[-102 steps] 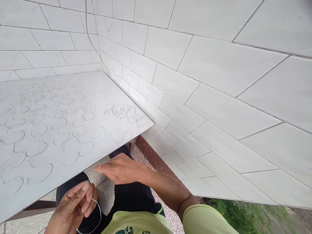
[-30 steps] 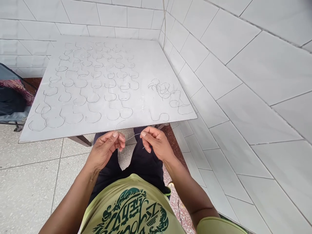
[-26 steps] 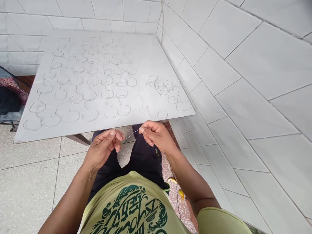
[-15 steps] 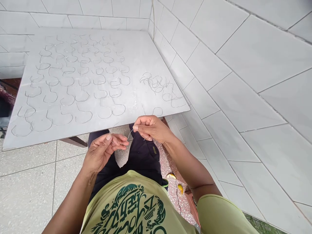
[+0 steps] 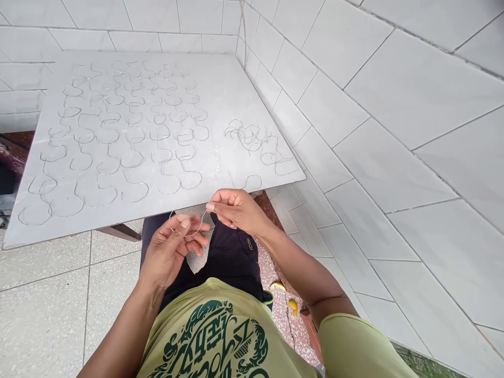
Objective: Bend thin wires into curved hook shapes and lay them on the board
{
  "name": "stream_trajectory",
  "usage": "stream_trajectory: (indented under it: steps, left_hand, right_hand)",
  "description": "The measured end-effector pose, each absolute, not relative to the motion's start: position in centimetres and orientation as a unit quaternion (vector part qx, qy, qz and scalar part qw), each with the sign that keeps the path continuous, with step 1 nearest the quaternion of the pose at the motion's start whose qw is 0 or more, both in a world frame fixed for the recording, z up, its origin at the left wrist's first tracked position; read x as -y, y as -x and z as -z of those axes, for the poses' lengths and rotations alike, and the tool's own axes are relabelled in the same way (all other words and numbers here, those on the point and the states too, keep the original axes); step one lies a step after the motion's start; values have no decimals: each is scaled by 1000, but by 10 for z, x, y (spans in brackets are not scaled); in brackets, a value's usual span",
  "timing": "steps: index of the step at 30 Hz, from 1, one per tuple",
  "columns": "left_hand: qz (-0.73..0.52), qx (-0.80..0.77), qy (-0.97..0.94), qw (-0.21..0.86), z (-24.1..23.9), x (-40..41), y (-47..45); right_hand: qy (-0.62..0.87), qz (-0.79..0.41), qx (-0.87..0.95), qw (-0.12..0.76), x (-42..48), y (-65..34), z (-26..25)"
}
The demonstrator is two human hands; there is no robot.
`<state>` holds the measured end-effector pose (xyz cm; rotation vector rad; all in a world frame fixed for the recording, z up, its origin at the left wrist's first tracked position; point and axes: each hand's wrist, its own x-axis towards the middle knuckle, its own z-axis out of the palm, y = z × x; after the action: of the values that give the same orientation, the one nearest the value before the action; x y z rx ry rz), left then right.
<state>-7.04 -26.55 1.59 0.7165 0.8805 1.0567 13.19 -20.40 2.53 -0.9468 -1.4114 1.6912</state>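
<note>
Between my hands, in front of the table's near edge, is a thin curved wire (image 5: 201, 224). My left hand (image 5: 175, 239) pinches it between thumb and fingers, with the wire's arc rising above the fingertips. My right hand (image 5: 234, 210) is closed on the wire's other end with thumb and forefinger. On the white table (image 5: 226, 86) lie many S-shaped bent wires (image 5: 136, 191) in rows. A tangled pile of wires (image 5: 252, 136) rests on the table's right part, and a single bent wire (image 5: 254, 182) sits near the front edge, beyond my right hand.
White tiled walls (image 5: 378, 157) border the table at the back and right. A table leg (image 5: 120, 231) shows under the front edge. Yellow pieces (image 5: 293, 306) lie on the pinkish speckled ledge to my right.
My right hand has shifted slightly left, closer to my left hand. The wire's curve between them now shows as a rounder arc, and my left fingers have spread a little.
</note>
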Motion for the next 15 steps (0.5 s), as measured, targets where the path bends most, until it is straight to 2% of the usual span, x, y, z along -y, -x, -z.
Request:
stream_trajectory:
  steps: [6,15]
  left_hand:
    - [-464,-394,-195,770,-12,265,56]
    - [-485,-409,-218,742,-18,269,48]
  right_hand:
    - [358,-651,576,341,208,-127,-27]
    - [352,-662,575,329,208,-127,-34]
